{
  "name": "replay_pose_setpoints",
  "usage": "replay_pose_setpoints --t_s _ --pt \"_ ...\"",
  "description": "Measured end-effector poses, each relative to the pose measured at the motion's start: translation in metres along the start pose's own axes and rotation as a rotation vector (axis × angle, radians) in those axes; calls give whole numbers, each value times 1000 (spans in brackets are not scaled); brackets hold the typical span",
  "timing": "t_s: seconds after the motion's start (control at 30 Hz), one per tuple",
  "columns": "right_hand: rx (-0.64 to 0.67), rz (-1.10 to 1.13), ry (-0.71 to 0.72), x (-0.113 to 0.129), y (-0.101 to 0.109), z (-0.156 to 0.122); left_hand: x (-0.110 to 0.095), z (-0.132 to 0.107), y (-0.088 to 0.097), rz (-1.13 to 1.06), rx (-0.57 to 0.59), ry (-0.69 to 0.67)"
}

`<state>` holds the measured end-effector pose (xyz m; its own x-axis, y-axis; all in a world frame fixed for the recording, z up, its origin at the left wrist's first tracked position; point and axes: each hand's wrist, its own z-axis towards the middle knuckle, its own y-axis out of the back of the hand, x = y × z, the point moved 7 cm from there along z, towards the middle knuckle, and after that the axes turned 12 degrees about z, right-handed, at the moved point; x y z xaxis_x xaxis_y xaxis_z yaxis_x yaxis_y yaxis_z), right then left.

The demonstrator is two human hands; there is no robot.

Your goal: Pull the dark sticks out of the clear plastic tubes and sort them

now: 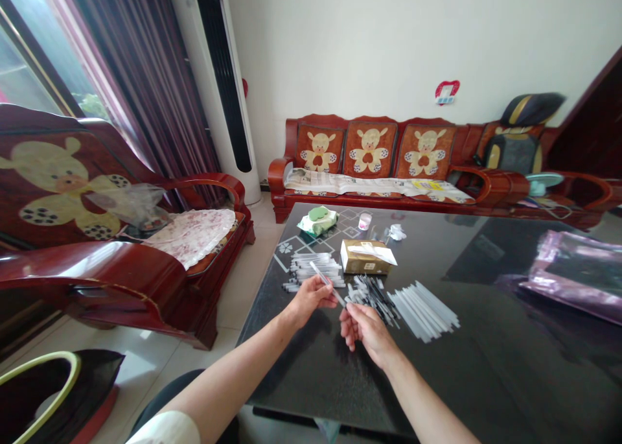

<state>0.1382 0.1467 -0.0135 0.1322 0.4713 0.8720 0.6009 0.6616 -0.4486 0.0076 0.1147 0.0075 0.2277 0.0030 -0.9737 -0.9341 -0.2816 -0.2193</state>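
Observation:
My left hand (311, 298) is closed around a thin clear tube (324, 280) that points up and away from me. My right hand (363, 327) is pinched at the tube's near end, holding a small part I cannot make out. Both hands hover over the black glass table (486, 366). Beyond them lie a pile of assembled grey sticks (313, 268), a heap of dark thin refills (372, 292) and a fan of clear tubes (425, 308). A small brown cardboard box (365, 257) stands behind the heaps.
A green-and-white wipes packet (318, 221) and a small cup (364, 221) sit at the table's far end. A purple plastic bag (573, 275) lies at the right. Red wooden armchair (146, 262) stands left; a sofa (369, 172) lines the back wall.

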Motion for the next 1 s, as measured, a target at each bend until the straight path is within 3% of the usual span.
replay_pose_setpoints --t_s 0.5,0.7,1.0 --pt "-83 -2 73 8 11 2 2 1 0 -6 -44 22" --pt "-36 16 -2 3 5 1 1 1 2 15 -44 2" --pt "-82 9 20 5 9 1 2 0 1 13 -39 -4"
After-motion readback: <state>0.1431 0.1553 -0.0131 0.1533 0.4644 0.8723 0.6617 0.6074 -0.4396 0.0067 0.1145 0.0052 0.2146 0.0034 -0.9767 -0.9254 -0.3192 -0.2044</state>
